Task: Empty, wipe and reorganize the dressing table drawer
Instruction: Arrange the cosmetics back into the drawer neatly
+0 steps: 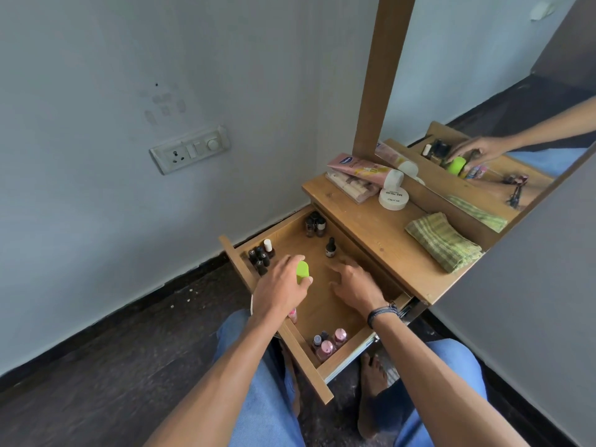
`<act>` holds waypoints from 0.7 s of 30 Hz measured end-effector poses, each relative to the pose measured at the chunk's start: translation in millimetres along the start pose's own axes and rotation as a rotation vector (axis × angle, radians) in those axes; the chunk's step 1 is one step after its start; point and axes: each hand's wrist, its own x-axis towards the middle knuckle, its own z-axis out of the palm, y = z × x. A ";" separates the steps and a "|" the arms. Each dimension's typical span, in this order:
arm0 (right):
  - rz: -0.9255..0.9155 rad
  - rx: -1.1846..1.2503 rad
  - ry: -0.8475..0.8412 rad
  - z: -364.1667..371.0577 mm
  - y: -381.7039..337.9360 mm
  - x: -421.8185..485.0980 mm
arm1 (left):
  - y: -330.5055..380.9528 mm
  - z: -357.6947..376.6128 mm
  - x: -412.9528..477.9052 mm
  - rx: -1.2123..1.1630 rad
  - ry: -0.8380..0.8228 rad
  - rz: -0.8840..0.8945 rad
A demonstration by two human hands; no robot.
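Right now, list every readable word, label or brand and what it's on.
"NAIL POLISH": on the white round tub on the tabletop.
Brand word on that tub: upside down, maybe "zudio", unsure.
Blue logo on the pink tube: too blurred.
Label on the dropper bottle in the drawer: too small.
No text visible on the green-capped bottle in the left hand.
Nothing else legible.

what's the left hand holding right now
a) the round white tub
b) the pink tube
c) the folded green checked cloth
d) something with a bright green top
d: the left hand grips the green-topped item over the open drawer, while the cloth, pink tube and white tub all lie on the table top.
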 end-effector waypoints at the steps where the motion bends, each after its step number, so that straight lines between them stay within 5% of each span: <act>1: 0.005 -0.019 -0.004 3.7 -0.7 4.9 | 0.5 0.1 0.0 0.013 -0.003 -0.003; 15: 0.056 -0.211 0.065 11.3 -15.8 39.4 | -2.6 3.2 -0.6 0.101 0.043 -0.008; 21: 0.051 0.029 0.084 4.2 -11.1 20.1 | -3.0 4.3 0.6 0.125 0.037 -0.036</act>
